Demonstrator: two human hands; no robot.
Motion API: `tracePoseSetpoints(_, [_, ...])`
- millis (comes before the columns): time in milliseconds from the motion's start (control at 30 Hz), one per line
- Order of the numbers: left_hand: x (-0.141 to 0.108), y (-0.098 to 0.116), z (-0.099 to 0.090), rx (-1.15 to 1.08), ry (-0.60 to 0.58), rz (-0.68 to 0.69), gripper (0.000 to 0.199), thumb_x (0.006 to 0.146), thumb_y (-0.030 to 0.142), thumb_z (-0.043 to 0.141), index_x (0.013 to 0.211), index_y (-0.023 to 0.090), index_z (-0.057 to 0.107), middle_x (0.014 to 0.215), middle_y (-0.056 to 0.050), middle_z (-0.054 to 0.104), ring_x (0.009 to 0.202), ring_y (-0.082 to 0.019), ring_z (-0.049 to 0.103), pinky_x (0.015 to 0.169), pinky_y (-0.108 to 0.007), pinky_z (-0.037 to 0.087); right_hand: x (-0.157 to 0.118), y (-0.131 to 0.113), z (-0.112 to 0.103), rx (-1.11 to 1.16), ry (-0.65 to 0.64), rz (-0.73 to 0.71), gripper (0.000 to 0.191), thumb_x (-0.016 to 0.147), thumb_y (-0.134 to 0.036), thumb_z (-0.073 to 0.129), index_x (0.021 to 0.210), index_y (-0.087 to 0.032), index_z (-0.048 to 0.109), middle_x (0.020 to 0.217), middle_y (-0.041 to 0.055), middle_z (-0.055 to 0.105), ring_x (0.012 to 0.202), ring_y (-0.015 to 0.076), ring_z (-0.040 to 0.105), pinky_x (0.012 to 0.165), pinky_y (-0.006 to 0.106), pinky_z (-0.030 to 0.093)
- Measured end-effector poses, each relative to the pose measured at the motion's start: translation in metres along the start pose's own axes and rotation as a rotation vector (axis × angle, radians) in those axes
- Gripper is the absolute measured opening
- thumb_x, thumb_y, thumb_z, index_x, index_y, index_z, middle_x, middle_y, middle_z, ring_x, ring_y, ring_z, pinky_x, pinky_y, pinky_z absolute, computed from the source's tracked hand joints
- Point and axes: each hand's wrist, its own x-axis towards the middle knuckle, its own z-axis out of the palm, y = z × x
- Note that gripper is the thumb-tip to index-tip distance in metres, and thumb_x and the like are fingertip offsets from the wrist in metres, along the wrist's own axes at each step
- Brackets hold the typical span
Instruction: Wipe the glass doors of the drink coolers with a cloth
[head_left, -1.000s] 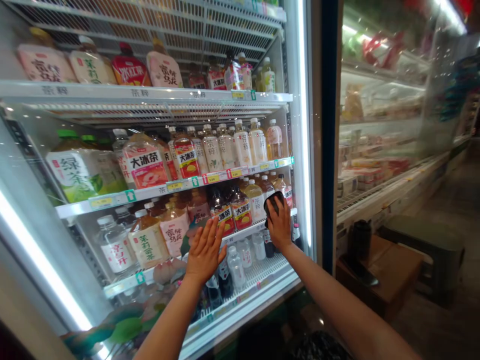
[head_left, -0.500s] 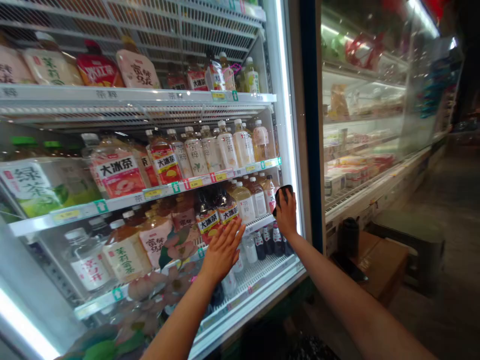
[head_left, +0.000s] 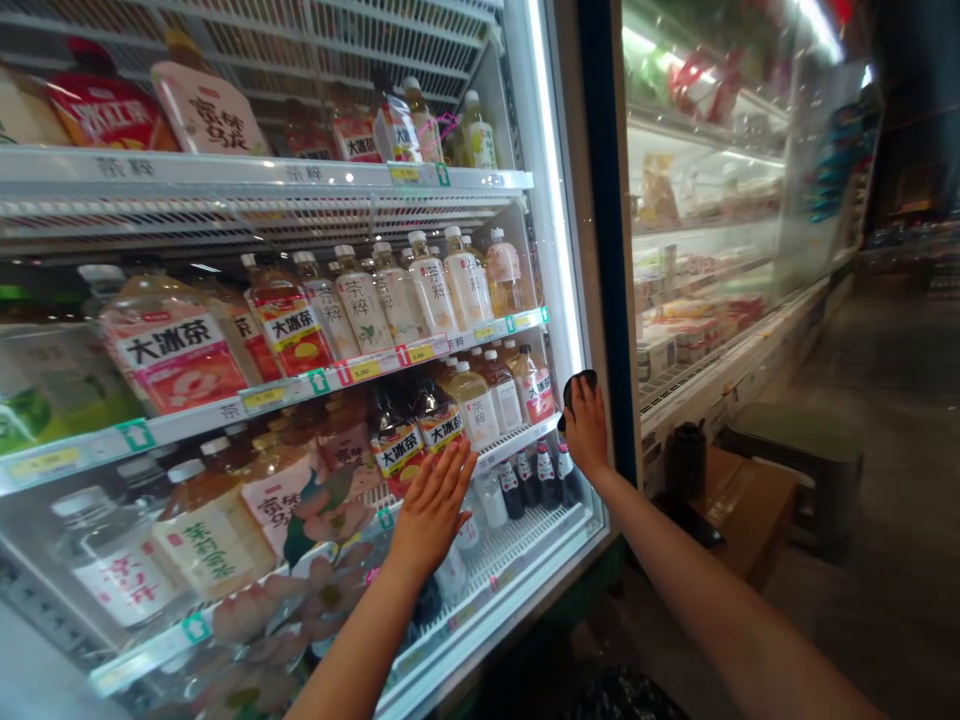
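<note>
My left hand (head_left: 431, 505) lies flat against the glass door (head_left: 450, 655) of a drinks cooler, fingers stretched out and holding nothing. Behind it, on the lower shelf, stand dark tea bottles (head_left: 397, 450) with red and yellow labels. Farther right, my right hand (head_left: 586, 432) presses a black pad (head_left: 579, 380) to the door's right edge, beside the bright light strip (head_left: 553, 190). Fingers cover most of the pad, so its exact kind cannot be told.
Shelves of bottled tea (head_left: 364, 310) fill the cooler. Flower pictures (head_left: 259, 610) show on the lower glass. At right are another lit cooler (head_left: 701, 300), a cardboard box (head_left: 757, 510) with a black bottle (head_left: 686, 460) and a phone (head_left: 694, 520), and a grey-green stool (head_left: 795, 445).
The cooler has shifted left in view. My right hand has slid right across the glass with the black pad, onto the door's edge. My left hand stays flat on the glass.
</note>
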Motion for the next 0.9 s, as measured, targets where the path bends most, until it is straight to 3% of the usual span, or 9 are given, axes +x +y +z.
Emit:
tracePoseSetpoints(133, [0.0,0.0,0.002,-0.009,0.01,-0.004,0.091,0.087,0.04,0.069,0.16,0.013,0.024,0.166,-0.008,0.027,0.158,-0.021,0.0,0.13,-0.041,-0.005,-0.013,0.005,0.0,0.019,-0.017,-0.046,0.06,0.102,-0.027,0.033,0.161,-0.021,0.028,0.164,0.0109,0.033,0.157,0.0296,0.009,0.123,0.056,0.026])
tracePoseSetpoints(300, [0.0,0.0,0.002,-0.028,0.02,-0.008,0.097,0.085,0.038,0.072,0.162,0.012,0.019,0.166,-0.009,0.027,0.158,-0.021,0.001,0.13,-0.041,-0.004,0.032,0.006,0.003,0.047,0.057,0.013,0.06,0.101,-0.03,0.033,0.16,-0.022,0.029,0.165,0.0101,0.032,0.156,0.028,0.01,0.124,0.056,0.023])
tracePoseSetpoints(367, [0.0,0.0,0.002,-0.037,0.014,-0.009,0.098,0.085,0.037,0.072,0.162,0.012,0.018,0.166,-0.009,0.026,0.158,-0.021,0.0,0.13,-0.042,-0.004,0.036,0.012,0.005,0.055,0.098,0.107,0.059,0.1,-0.031,0.033,0.158,-0.022,0.032,0.163,0.0107,0.034,0.155,0.0273,0.013,0.124,0.057,0.021])
tracePoseSetpoints(467, [0.0,0.001,0.003,-0.052,0.011,-0.016,0.098,0.085,0.035,0.072,0.162,0.012,0.016,0.165,-0.01,0.027,0.158,-0.02,-0.001,0.13,-0.041,-0.005,0.009,0.023,0.012,0.059,0.156,0.297,0.061,0.098,-0.031,0.029,0.156,-0.014,0.034,0.158,0.019,0.039,0.151,0.0305,0.024,0.122,0.062,0.022])
tracePoseSetpoints(567, [0.0,0.001,0.005,-0.066,0.009,-0.02,0.097,0.086,0.032,0.07,0.162,0.012,0.013,0.165,-0.01,0.028,0.158,-0.02,0.0,0.13,-0.042,-0.005,-0.014,0.026,0.017,0.054,0.154,0.348,0.063,0.096,-0.031,0.026,0.155,-0.008,0.034,0.153,0.0248,0.042,0.148,0.0341,0.032,0.118,0.066,0.024])
tracePoseSetpoints(633, [0.0,0.002,0.005,-0.073,0.012,-0.017,0.096,0.087,0.031,0.069,0.162,0.012,0.012,0.165,-0.011,0.028,0.158,-0.02,0.001,0.13,-0.041,-0.004,-0.003,0.023,0.017,0.056,0.139,0.32,0.063,0.096,-0.033,0.028,0.155,-0.011,0.036,0.156,0.021,0.041,0.15,0.0328,0.029,0.12,0.063,0.024])
tracePoseSetpoints(800, [0.001,0.003,0.004,-0.078,0.03,-0.031,0.095,0.088,0.03,0.067,0.163,0.012,0.012,0.165,-0.011,0.029,0.158,-0.02,0.003,0.13,-0.041,-0.003,0.053,0.019,0.013,0.083,0.138,0.184,0.061,0.097,-0.039,0.035,0.157,-0.026,0.035,0.164,0.0072,0.034,0.155,0.0285,0.015,0.123,0.056,0.023])
tracePoseSetpoints(900, [0.001,0.003,0.004,-0.086,0.033,-0.03,0.094,0.089,0.03,0.065,0.163,0.013,0.011,0.165,-0.011,0.029,0.158,-0.02,0.005,0.13,-0.041,-0.002,0.026,0.034,0.014,0.105,0.139,0.244,0.06,0.097,-0.043,0.035,0.155,-0.026,0.039,0.163,0.0062,0.036,0.155,0.0275,0.019,0.124,0.053,0.023])
